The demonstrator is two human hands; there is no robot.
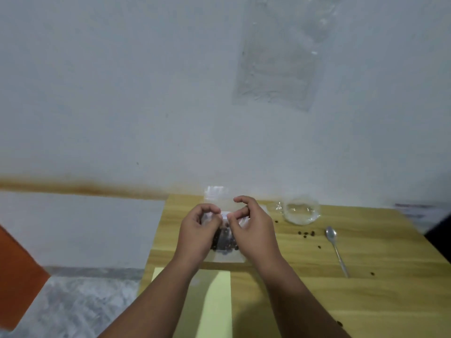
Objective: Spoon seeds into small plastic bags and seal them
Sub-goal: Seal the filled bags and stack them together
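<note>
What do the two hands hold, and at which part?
Both the left hand and right hand pinch the small plastic bag of seeds at its top edge.

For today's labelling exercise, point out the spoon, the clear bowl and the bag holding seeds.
spoon (pixel 331 232), head view, on its bowl end.
clear bowl (pixel 301 212), head view, on its rim and wall.
bag (pixel 225 240), head view, on the seed-filled middle.

Two bare forearms, no sleeves; left hand (pixel 199 230), right hand (pixel 253 228) ungloved, ringless.
</note>
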